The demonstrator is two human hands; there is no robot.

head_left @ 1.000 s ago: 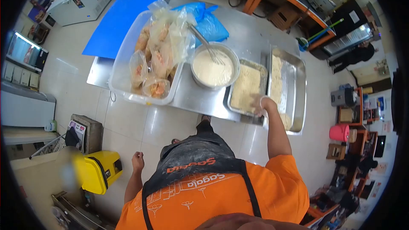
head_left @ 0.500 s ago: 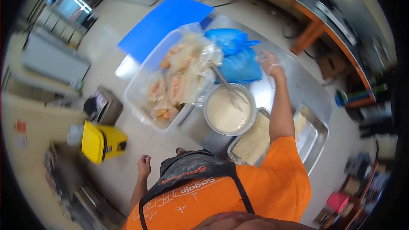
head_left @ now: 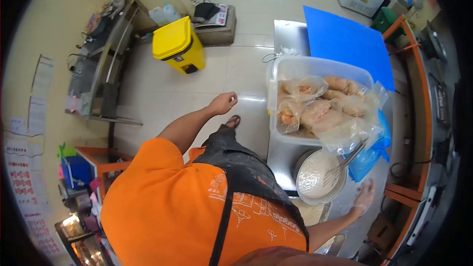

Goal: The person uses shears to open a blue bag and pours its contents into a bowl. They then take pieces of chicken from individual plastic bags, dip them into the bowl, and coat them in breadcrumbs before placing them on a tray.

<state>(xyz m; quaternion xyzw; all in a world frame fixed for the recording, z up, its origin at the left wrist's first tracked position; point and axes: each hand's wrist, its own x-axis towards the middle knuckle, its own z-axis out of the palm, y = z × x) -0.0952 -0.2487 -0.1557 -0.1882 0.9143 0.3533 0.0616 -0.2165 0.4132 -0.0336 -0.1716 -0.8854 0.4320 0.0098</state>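
Note:
My right hand (head_left: pixel 364 197), in a clear plastic glove, is at the edge of the steel table (head_left: pixel 284 160), its fingers stretched out and holding nothing. Nearest to it are a blue plastic bag (head_left: pixel 365 163) and a round metal bowl (head_left: pixel 298 180) of creamy batter. A wire whisk (head_left: pixel 337 171) leans in the batter, its handle over the rim. My left hand (head_left: pixel 223 103) hangs over the floor, fingers curled, with nothing seen in it. Behind the bowl, a clear plastic tub (head_left: pixel 272 86) holds several bags of breaded-looking food (head_left: pixel 320 111). My body partly hides a tray of pale crumbs (head_left: pixel 311 214).
A blue board (head_left: pixel 345 44) lies at the table's far end. On the tiled floor stands a yellow bin (head_left: pixel 180 44). An orange-framed counter (head_left: pixel 411 180) runs along the right, and a metal rack (head_left: pixel 106 64) is at the left wall.
My view has swung left, so the table and tub now appear further right and the yellow bin higher up. My right hand stays by the blue bag; my left hand remains curled.

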